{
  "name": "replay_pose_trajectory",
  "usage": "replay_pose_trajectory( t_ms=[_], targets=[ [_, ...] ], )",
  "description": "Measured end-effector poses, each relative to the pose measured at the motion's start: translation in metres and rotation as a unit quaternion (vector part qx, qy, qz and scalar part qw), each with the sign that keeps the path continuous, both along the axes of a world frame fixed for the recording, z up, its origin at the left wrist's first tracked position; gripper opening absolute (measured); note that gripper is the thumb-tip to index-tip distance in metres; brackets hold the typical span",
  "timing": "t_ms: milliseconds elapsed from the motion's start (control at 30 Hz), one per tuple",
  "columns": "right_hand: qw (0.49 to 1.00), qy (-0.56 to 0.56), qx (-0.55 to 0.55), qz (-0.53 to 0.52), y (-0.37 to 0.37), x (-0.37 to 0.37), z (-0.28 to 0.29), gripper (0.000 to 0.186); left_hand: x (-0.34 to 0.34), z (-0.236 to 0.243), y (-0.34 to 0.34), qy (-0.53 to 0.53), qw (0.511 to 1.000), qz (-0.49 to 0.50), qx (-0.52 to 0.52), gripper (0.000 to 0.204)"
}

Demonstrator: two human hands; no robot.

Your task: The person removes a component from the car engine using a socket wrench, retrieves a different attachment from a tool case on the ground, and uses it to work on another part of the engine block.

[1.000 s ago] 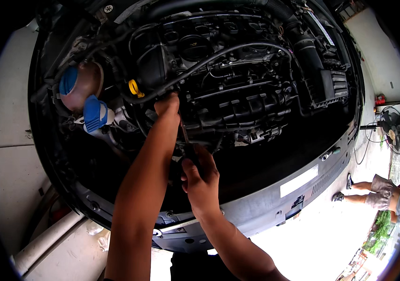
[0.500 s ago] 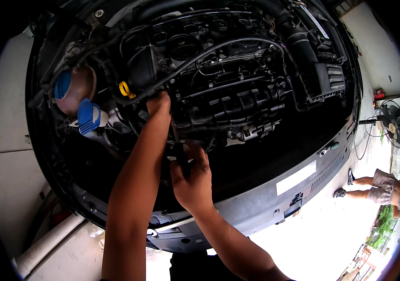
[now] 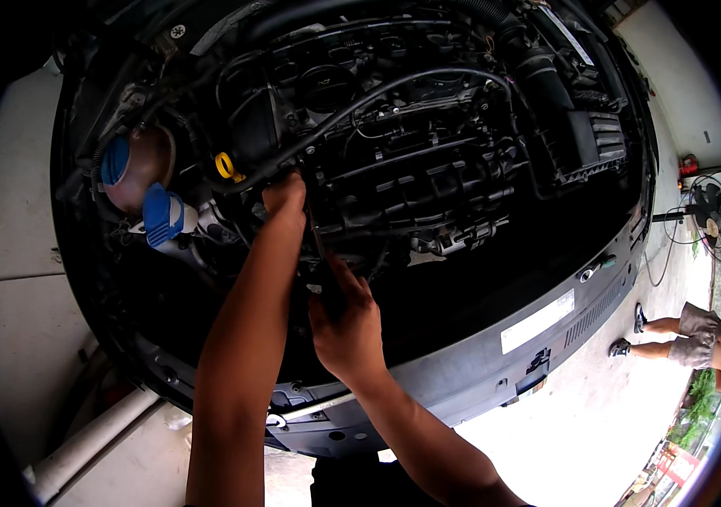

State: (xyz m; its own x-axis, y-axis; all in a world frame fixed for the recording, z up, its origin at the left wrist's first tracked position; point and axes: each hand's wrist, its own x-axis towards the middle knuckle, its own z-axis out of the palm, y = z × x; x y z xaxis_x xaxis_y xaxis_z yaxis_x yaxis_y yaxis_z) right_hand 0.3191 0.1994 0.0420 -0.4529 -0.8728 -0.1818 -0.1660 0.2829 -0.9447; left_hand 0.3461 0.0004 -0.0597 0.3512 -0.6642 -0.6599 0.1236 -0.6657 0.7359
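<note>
My left hand (image 3: 286, 194) reaches into the engine bay beside the black hose (image 3: 335, 118), with the back of the hand up and the fingers curled down. Its fingertips, and whatever they hold, are hidden. Below and to the right, my right hand (image 3: 349, 329) is closed round a dark-handled tool, its index finger stretched along the thin metal shaft (image 3: 319, 240). That shaft runs up toward my left hand; its far end is lost among the dark engine parts. The black engine (image 3: 419, 186) lies beyond both hands. A yellow dipstick loop (image 3: 227, 166) stands just left of my left hand.
A blue-capped coolant tank (image 3: 147, 173) and an open blue filler cap (image 3: 161, 218) sit at left. A wrench (image 3: 316, 407) lies on the car's front panel (image 3: 453, 372). At right are an air filter box (image 3: 593, 139), a floor fan (image 3: 712, 218) and another person's legs (image 3: 660, 336).
My right index finger has straightened upward along the shaft, showing more of it. My left hand stays almost in place. The view has shifted slightly.
</note>
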Motion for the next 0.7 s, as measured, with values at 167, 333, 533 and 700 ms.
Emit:
replay_pose_trajectory(
  t_ms=[167,333,533,700],
  targets=[
    [0.994,0.098,0.046,0.033,0.001,0.001,0.012,0.048,0.004,-0.016,-0.001,0.010,0.999,-0.037,-0.013,0.046],
    [0.984,0.157,0.066,0.058,0.002,0.002,0.014,0.049,0.006,-0.022,-0.011,-0.042,0.999,-0.015,0.013,0.049],
    [0.845,-0.498,0.178,-0.081,-0.011,-0.017,0.019,0.017,-0.001,0.003,-0.003,-0.035,0.998,-0.006,0.045,0.054],
    [0.983,-0.184,0.020,-0.006,-0.003,-0.002,0.000,0.014,0.007,0.001,-0.004,-0.026,0.998,-0.047,0.015,0.054]
  ],
)
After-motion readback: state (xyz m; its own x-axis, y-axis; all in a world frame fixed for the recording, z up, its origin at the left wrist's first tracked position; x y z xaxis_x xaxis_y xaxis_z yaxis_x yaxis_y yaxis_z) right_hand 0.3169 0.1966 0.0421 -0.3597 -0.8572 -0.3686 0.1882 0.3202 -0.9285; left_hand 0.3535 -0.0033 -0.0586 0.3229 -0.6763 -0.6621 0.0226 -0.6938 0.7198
